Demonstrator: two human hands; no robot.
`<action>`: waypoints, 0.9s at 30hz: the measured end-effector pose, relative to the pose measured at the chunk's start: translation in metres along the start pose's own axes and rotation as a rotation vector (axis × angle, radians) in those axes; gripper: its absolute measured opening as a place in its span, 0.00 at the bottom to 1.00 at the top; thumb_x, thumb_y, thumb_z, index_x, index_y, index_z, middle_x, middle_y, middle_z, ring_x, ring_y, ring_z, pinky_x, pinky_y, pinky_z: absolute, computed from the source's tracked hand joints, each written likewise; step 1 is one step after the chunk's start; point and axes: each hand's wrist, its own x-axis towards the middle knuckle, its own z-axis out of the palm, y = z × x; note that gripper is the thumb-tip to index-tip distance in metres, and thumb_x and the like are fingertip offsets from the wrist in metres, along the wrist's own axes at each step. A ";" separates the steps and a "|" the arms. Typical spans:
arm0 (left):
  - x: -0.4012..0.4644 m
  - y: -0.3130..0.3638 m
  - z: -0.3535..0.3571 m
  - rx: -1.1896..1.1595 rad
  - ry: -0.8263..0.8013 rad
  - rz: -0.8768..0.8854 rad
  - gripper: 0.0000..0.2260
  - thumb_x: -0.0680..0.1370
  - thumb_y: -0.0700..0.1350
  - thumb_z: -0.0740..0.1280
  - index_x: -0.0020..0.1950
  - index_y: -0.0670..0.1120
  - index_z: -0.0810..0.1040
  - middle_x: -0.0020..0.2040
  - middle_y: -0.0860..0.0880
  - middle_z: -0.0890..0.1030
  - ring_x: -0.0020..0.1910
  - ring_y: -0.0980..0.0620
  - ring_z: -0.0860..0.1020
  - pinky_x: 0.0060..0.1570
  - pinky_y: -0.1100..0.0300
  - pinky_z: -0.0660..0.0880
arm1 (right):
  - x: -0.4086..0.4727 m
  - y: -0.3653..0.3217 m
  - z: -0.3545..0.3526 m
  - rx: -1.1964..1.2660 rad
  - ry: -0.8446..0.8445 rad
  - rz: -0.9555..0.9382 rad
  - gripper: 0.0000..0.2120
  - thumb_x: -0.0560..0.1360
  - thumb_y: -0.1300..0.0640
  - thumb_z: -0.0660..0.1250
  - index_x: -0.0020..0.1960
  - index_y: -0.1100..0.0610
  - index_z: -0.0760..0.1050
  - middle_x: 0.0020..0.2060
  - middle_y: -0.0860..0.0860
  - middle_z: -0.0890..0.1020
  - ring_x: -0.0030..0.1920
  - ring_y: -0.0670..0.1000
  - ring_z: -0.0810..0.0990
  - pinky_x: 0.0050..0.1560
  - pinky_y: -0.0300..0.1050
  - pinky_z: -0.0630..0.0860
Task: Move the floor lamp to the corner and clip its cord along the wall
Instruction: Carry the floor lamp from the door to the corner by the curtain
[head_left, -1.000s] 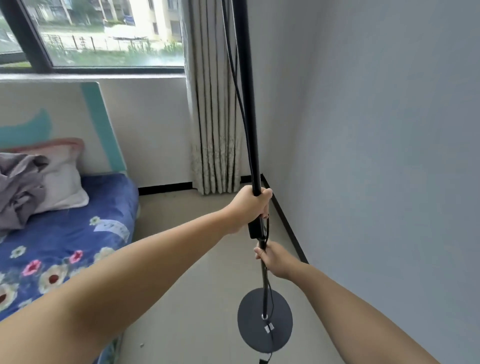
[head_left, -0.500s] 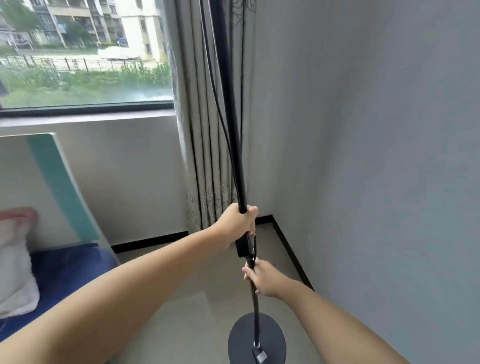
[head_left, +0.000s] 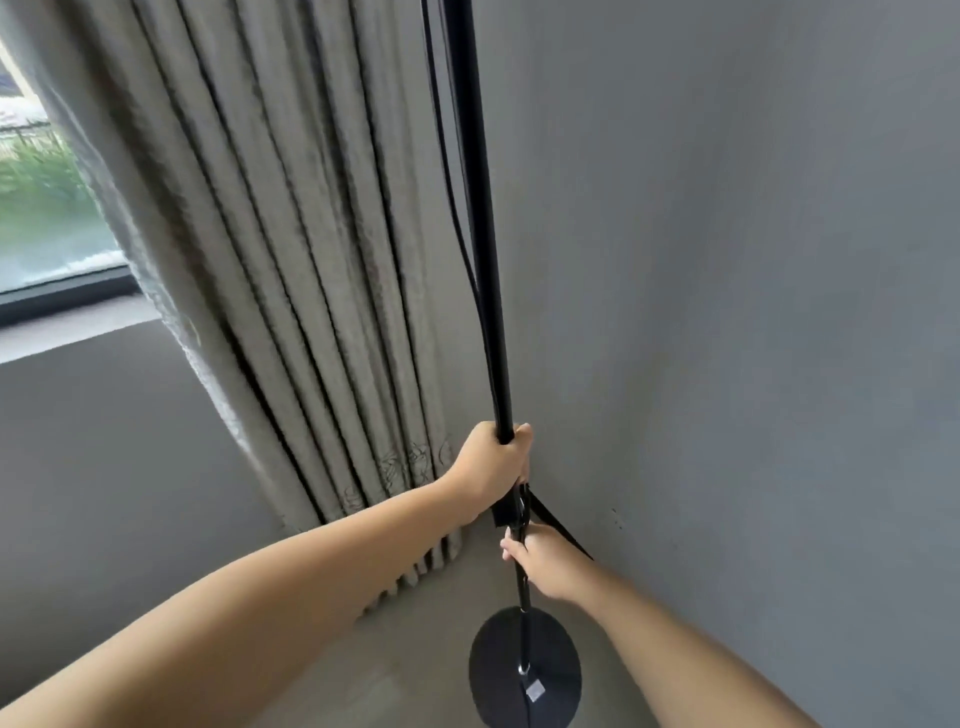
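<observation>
A black floor lamp stands upright in front of me, its thin pole (head_left: 480, 218) rising out of the top of the view. Its round dark base (head_left: 524, 670) is low in the frame near the room corner; whether it touches the floor I cannot tell. A black cord (head_left: 451, 197) hangs along the left side of the pole. My left hand (head_left: 491, 462) is wrapped around the pole at mid height. My right hand (head_left: 543, 564) grips the pole lower down, just above the base. The lamp head is out of view.
A grey pleated curtain (head_left: 291, 270) hangs to the floor left of the pole. The grey wall (head_left: 753, 312) fills the right side, with a black baseboard (head_left: 558, 527) at its foot. A window (head_left: 41, 208) and its sill are at far left.
The lamp and both hands have come closer to the corner. The bed has left the view and the curtain now fills the left side. Both grips are unchanged.
</observation>
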 end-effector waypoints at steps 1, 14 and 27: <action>0.023 -0.006 0.001 -0.003 -0.013 -0.008 0.19 0.77 0.43 0.56 0.24 0.45 0.63 0.22 0.49 0.69 0.29 0.47 0.72 0.39 0.57 0.72 | 0.022 0.003 -0.005 0.006 0.013 0.011 0.09 0.79 0.48 0.56 0.45 0.50 0.71 0.35 0.43 0.74 0.35 0.44 0.74 0.37 0.40 0.70; 0.276 -0.148 0.054 -0.050 0.030 -0.089 0.17 0.78 0.43 0.58 0.29 0.42 0.67 0.26 0.45 0.71 0.26 0.51 0.71 0.23 0.72 0.68 | 0.301 0.116 -0.022 -0.049 0.077 -0.067 0.15 0.81 0.52 0.53 0.53 0.61 0.74 0.42 0.55 0.76 0.43 0.53 0.76 0.52 0.51 0.74; 0.419 -0.255 0.084 -0.130 0.027 0.177 0.15 0.76 0.41 0.58 0.28 0.43 0.66 0.21 0.48 0.68 0.21 0.51 0.69 0.34 0.58 0.75 | 0.480 0.192 -0.019 0.017 0.289 -0.183 0.09 0.80 0.55 0.55 0.46 0.56 0.72 0.37 0.43 0.76 0.39 0.42 0.75 0.49 0.42 0.75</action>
